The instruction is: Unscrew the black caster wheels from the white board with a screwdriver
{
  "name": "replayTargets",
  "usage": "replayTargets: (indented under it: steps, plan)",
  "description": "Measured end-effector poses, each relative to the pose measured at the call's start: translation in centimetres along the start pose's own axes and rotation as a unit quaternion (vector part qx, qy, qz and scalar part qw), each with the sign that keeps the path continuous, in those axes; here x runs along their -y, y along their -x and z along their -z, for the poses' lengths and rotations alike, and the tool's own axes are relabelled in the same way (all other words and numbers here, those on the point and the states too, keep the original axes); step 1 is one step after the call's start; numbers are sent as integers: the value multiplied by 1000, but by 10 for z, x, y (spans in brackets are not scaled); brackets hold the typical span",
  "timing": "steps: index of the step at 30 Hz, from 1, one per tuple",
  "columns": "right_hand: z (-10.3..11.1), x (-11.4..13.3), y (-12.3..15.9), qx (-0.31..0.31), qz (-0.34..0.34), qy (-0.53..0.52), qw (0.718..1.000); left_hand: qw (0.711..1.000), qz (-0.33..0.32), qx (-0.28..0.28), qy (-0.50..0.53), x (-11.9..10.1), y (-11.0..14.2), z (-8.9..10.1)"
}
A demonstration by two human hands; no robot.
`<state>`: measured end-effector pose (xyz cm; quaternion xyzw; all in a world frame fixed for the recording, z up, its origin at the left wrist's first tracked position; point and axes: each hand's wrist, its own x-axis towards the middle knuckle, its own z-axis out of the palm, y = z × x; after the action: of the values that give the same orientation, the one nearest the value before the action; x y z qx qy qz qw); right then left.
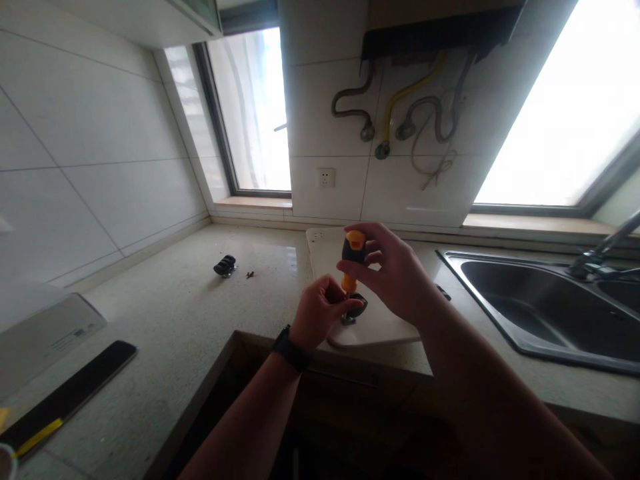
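Two hands work over the white board, which lies on the tabletop. The right hand has its thumb and fingers wrapped around the fat handle of a yellow and black screwdriver. The screwdriver stands nearly straight up over the white board, so its long way runs up and down, with the handle on top. Right under it is a small dark part, over the near half of the white board. I cannot tell if this part touches the white board or is held just above it. The left hand is nearer to the part: its thumb and a finger pinch it, close to the low end of the screwdriver. A dark wristband is on the left wrist.

Left of the white board sit a black ribbed piece and some tiny brown bits. Far to the left of the white board is a pale box with a little printed label, but the print is too small to read. To the right of the white board is a metal sink. No brand name can be read on the screwdriver.
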<state>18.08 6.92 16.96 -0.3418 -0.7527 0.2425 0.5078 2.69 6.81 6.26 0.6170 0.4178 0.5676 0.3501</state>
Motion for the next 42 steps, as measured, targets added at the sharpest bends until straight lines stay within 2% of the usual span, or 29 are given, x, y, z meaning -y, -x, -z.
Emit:
replayTargets:
  steps: [4, 9, 12, 15, 20, 24, 27, 31, 35, 42]
  plan:
    - [1, 0, 1, 14, -3, -15, 1000, 1000, 2, 13, 6, 0, 1, 2]
    - [0, -5, -1, 15, -11, -114, 993, 996, 1, 94, -1, -5, 5, 5]
    - [-2, -5, -3, 15, -30, -171, 985, 994, 2, 113, 13, -9, 8, 5]
    - [-1, -3, -4, 15, -47, -176, 983, 994, 9, 105, 11, -9, 8, 4]
    - [2, 0, 2, 54, -70, -68, 994, 997, 11, 73, -4, -4, 4, 3]
    - [2, -4, 5, 64, -56, -20, 996, 999, 16, 49, 17, 0, 3, 2]
    - [1, -7, 5, 47, -37, -13, 998, 997, 24, 44, 50, 2, 2, 0]
    - [1, -11, 6, 73, -22, -45, 996, 994, 40, 33, 95, 4, 1, -2]
    - [1, -12, 9, 97, -13, -76, 992, 996, 34, 12, 80, 4, 0, -2]
    - [1, -2, 5, 61, -17, -5, 998, 999, 7, -6, 32, 1, -2, -6]
